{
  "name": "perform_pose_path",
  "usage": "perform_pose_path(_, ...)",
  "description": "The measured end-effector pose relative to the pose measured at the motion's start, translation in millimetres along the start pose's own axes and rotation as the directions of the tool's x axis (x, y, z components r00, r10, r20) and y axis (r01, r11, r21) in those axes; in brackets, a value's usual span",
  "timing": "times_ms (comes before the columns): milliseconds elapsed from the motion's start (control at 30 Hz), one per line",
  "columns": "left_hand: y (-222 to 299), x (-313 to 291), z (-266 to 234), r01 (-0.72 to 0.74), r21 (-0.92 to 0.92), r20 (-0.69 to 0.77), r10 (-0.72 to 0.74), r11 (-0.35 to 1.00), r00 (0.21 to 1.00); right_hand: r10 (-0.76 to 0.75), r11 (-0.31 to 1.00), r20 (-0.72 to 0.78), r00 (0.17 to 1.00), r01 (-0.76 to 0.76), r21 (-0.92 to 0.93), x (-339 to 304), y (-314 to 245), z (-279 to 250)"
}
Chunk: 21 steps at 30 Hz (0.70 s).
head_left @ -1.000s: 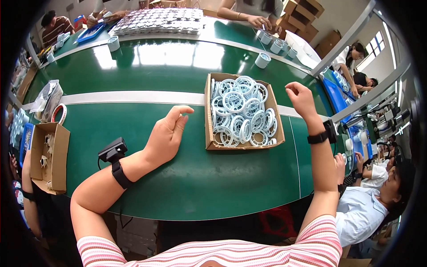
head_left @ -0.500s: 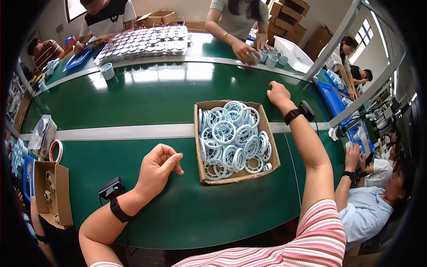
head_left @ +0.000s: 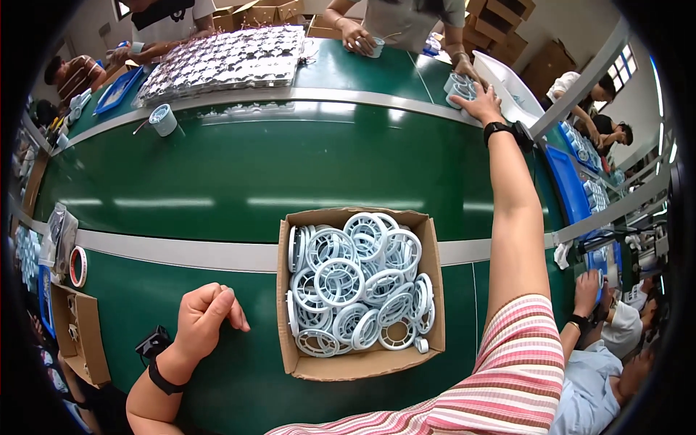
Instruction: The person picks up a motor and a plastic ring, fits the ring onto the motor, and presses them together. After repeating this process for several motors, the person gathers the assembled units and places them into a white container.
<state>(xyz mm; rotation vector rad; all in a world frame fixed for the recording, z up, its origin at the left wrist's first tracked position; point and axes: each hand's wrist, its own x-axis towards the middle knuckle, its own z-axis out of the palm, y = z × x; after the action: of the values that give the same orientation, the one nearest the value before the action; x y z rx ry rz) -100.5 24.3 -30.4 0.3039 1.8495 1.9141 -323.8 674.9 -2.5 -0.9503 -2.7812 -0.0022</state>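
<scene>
My right hand [head_left: 482,106] is stretched far across the bench, thumb and fingers spread. It is at a small group of light-blue round plastic parts [head_left: 458,88] on the far right, touching or nearly touching them; the contact is unclear. A co-worker's hand [head_left: 464,67] is right behind those parts. Loosely curled, my left hand [head_left: 209,313] hovers over the green bench with nothing visible in it. Between my arms stands an open cardboard box [head_left: 286,330] full of light-blue spoked plastic rings [head_left: 339,283].
A light-blue cup-shaped part [head_left: 163,120] lies on the green surface [head_left: 304,159] at far left. Beyond are a tray of metallic parts [head_left: 225,65] and a white bin [head_left: 507,94]. A small cardboard box [head_left: 78,333] and tape roll [head_left: 78,266] are left; a metal post [head_left: 580,83] rises right.
My right hand has reached farther away and right to the light-blue parts, its fingers spreading. My left hand shows lower and further left. The box of rings appears nearer as the view shifts.
</scene>
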Motion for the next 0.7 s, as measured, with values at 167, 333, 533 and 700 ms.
perform_pose_path(167, 5, -1, 4, -0.032, 0.068, 0.020, 0.031, 0.997, 0.999, 0.082, 0.997, 0.124, 0.989, -0.083, -0.001, 19, -11, 10)
perform_pose_path(333, 4, -2, 4, -0.098, 0.153, 0.083, 0.086, 0.983, 0.993, -0.044, 0.999, -0.024, 0.999, 0.044, 0.004, 6, -10, 21)
perform_pose_path(533, -2, -8, 4, -0.120, 0.126, 0.065, 0.113, 0.985, 0.991, -0.144, 0.990, -0.067, 0.987, 0.144, 0.002, -50, -9, 11)
perform_pose_path(700, 0, 0, 13, -0.066, 0.137, 0.088, 0.054, 0.988, 0.995, -0.222, 0.959, -0.099, 0.970, 0.236, 0.156, -115, -1, -28)
